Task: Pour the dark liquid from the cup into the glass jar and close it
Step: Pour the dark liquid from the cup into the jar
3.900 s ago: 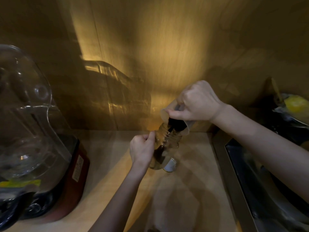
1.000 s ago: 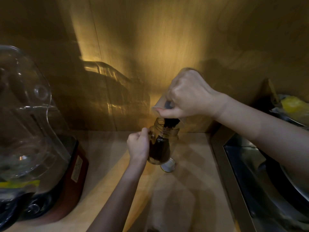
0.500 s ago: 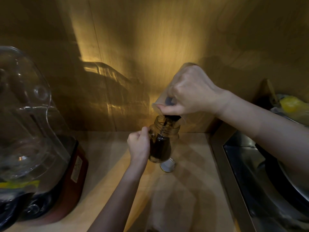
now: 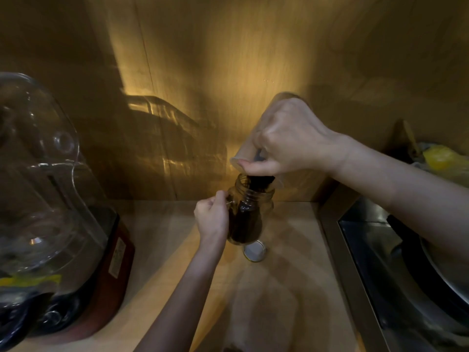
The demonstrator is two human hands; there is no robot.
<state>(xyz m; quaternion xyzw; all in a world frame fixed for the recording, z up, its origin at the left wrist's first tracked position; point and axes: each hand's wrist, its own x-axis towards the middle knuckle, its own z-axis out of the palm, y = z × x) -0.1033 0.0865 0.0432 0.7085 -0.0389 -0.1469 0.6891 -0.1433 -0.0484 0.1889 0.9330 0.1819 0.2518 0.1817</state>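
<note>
Two hands: left hand (image 4: 212, 217), right hand (image 4: 289, 138). One glass jar (image 4: 250, 214), one cup (image 4: 256, 148), one loose lid (image 4: 254, 251) (beside the jar's base). One blender (image 4: 50, 214), one sink (image 4: 380, 250), one yellow item (image 4: 441, 158) (identity unclear).

Wall: brown wood-grain panel wall (image 4: 253, 47) across the back, a vertical seam at 11 o'clock.
Light: warm yellow glow in the wall's middle, dark toward both upper corners.
Table: pale wooden table (image 4: 291, 288) at 6 o'clock, crossed by shadows.
Sink: steel sink basin (image 4: 368, 250) set in at 4 o'clock.
Appliance: clear-domed red-based machine (image 4: 50, 199) at 8 o'clock.
</note>
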